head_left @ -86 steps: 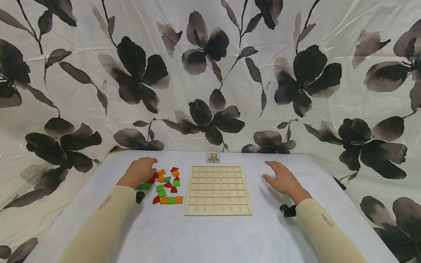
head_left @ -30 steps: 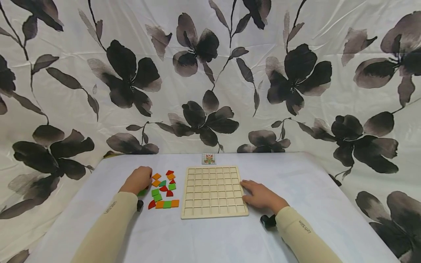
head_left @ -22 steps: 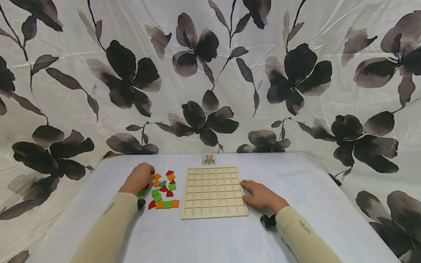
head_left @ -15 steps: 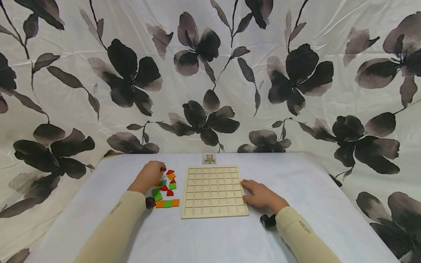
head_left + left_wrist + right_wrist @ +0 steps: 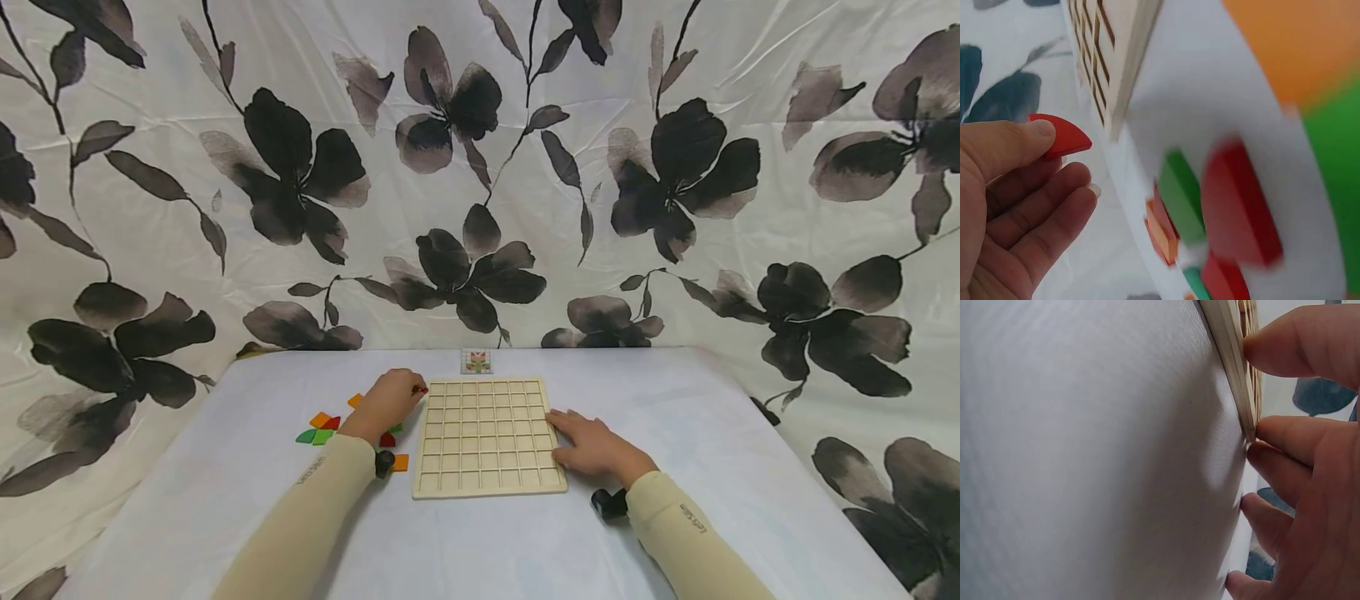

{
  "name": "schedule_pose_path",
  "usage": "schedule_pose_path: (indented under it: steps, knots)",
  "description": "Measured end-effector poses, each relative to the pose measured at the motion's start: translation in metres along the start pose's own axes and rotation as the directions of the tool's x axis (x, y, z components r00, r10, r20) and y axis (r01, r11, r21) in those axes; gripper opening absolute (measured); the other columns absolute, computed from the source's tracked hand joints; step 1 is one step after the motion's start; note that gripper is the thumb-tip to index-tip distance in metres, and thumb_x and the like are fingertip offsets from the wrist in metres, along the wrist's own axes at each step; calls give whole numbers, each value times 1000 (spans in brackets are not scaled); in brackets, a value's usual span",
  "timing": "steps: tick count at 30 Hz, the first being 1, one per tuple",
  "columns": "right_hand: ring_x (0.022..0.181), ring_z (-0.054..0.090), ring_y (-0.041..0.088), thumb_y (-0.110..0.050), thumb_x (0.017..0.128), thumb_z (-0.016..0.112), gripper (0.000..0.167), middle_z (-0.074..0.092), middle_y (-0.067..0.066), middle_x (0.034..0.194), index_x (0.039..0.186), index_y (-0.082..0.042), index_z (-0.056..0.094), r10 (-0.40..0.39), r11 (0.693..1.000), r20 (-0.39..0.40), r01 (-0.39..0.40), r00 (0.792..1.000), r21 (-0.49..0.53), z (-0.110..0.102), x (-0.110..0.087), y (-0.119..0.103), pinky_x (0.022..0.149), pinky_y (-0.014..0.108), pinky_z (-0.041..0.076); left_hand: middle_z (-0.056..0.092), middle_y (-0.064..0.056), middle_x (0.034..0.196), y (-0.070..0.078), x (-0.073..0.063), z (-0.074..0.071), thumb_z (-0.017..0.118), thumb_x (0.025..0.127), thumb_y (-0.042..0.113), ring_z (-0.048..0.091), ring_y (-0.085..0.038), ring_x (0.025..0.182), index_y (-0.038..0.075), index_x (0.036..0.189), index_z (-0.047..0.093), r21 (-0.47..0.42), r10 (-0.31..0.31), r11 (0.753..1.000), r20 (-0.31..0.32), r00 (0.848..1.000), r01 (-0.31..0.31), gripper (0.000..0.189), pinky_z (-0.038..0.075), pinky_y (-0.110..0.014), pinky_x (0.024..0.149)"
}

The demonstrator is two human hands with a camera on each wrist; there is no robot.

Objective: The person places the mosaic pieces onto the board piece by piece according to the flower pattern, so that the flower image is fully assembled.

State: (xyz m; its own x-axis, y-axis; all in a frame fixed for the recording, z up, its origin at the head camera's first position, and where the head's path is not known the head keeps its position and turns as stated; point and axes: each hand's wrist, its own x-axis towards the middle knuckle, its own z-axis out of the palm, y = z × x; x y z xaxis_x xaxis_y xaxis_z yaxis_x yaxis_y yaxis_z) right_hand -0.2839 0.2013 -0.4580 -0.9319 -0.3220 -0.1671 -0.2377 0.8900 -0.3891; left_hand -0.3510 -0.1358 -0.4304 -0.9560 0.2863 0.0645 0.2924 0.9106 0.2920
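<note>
Left hand (image 5: 388, 402) pinches a red wedge (image 5: 1072, 139) lower-left of frame centre; right hand (image 5: 596, 443), fingers extended, touches the right edge of the board (image 5: 491, 437). I judge this carrying; next calls for alignment above the board.

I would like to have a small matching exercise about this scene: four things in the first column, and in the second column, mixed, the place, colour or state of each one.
Column 1
1. Left hand
2. Right hand
3. Grid board
4. Small patterned card

Column 2
A. Lies past the far edge of the board
B. Touches the board's right edge
C. Pale wood, divided into squares
D. Pinches a red piece

Right pairs: 1-D, 2-B, 3-C, 4-A
</note>
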Motion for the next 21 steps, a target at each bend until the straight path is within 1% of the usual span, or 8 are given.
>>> schedule_pose_path:
  steps: [4, 6, 8, 13, 19, 21]
  knots:
    - [147, 25, 32, -28, 89, 56, 64, 34, 5, 157, 149, -13, 38, -7, 1000, 3, 7, 1000, -5, 0, 1, 1, 115, 62, 16, 67, -6, 98, 15, 8, 7, 63, 93, 12, 59, -19, 89, 7, 102, 72, 12, 12, 1000, 25, 1000, -12, 14, 51, -37, 88]
    - [147, 25, 32, -27, 88, 55, 65, 33, 5, 157, 149, -13, 38, -9, 1000, 6, 9, 1000, -10, 1, 1, 2, 115, 62, 16, 66, -5, 95, 22, 11, 11, 63, 93, 12, 58, -18, 86, 7, 101, 72, 24, 31, 999, 37, 999, -32, 13, 51, -36, 85]
    - [147, 25, 32, -27, 88, 54, 65, 33, 6, 157, 149, -12, 38, -9, 1000, 9, 9, 1000, -13, 1, 1, 2, 115, 62, 15, 66, -5, 93, 27, 14, 13, 64, 92, 12, 58, -17, 84, 7, 99, 71, 44, 58, 997, 39, 998, -60, 11, 51, -35, 83]
    - [147, 24, 33, -27, 89, 54, 64, 33, 6, 157, 149, -13, 38, -2, 1000, 13, 2, 1000, -17, 1, 1, 1, 114, 64, 14, 66, -6, 92, 40, 19, 17, 64, 92, 10, 59, -18, 83, 6, 94, 70, 51, 97, 994, 35, 995, -99, 7, 51, -35, 80]
    - [147, 22, 38, -33, 90, 54, 65, 30, 9, 158, 150, -20, 36, 29, 998, 16, -28, 999, -61, 0, 1, 3, 111, 69, 12, 65, -4, 87, 53, 21, 23, 65, 91, 7, 56, -16, 77, 6, 87, 67, 34, 109, 993, 27, 994, -110, 5, 50, -34, 75]
    - [147, 21, 39, -36, 90, 54, 65, 29, 10, 158, 150, -22, 36, 39, 996, 18, -37, 999, -75, 1, 1, 4, 110, 71, 12, 65, -4, 86, 56, 22, 25, 64, 91, 6, 56, -16, 76, 7, 85, 67, 33, 103, 994, 29, 994, -104, 6, 50, -34, 74]
